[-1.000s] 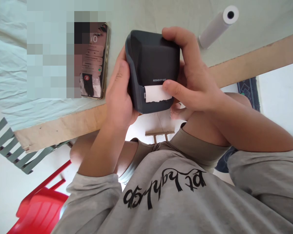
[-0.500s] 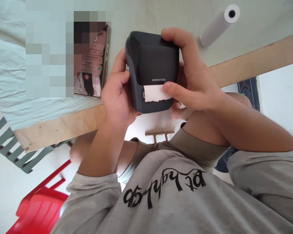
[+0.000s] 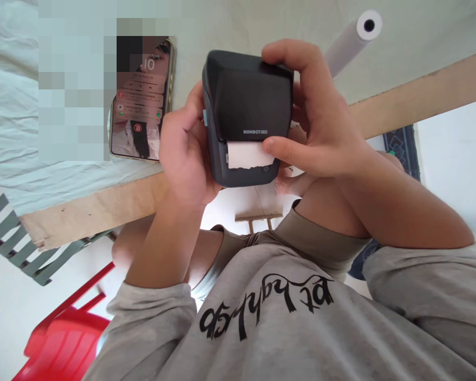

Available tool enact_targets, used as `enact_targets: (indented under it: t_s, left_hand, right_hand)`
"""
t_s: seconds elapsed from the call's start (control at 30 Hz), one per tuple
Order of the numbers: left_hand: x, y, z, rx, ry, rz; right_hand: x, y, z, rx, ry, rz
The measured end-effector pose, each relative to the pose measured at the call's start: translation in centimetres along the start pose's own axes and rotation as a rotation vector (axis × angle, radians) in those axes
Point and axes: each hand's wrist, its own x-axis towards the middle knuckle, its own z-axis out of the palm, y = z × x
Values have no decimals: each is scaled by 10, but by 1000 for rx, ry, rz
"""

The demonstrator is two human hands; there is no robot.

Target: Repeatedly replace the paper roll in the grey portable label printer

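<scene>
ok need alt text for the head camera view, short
Two bare hands hold a dark label printer above a table edge: the left hand grips its side, the right hand wraps its top, thumb on the white paper strip. A phone and paper roll lie on the table.

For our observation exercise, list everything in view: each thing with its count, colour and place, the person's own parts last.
label printer: 1, dark grey, held between both hands
paper strip: 1, white, sticking out of printer slot
phone: 1, lit screen, on table left of printer
paper roll: 1, white, on table top right
table: 1, wooden edge, pale cloth cover
chair: 1, red, bottom left
left hand: 1, gripping printer's left side
right hand: 1, over printer's right side, thumb on strip
</scene>
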Motion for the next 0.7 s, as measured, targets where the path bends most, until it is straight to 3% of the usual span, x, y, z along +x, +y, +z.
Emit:
enact_targets:
  t_s: [0.1, 0.2, 0.27, 0.33, 0.43, 0.53, 0.7]
  left_hand:
    - [0, 0, -2, -22, -68, -34]
    - [-1, -2, -8, 29, -34, -24]
    - [-1, -4, -11, 92, -28, -38]
    - [-1, -4, -13, 142, -35, -50]
    - [0, -5, -13, 146, -48, -43]
    - [0, -5, -13, 123, -61, -48]
    - [-1, -4, -11, 148, -89, -72]
  right_hand:
    - [-2, -1, -5, -155, 74, -75]
    - [-4, -3, -6, -269, 279, -113]
    - [-3, -5, -2, -316, 414, -58]
    - [1, -7, 3, -334, 521, -56]
    - [8, -9, 9, -248, 633, -205]
    - [10, -9, 9, -372, 588, -141]
    - [2, -6, 10, -634, 414, -195]
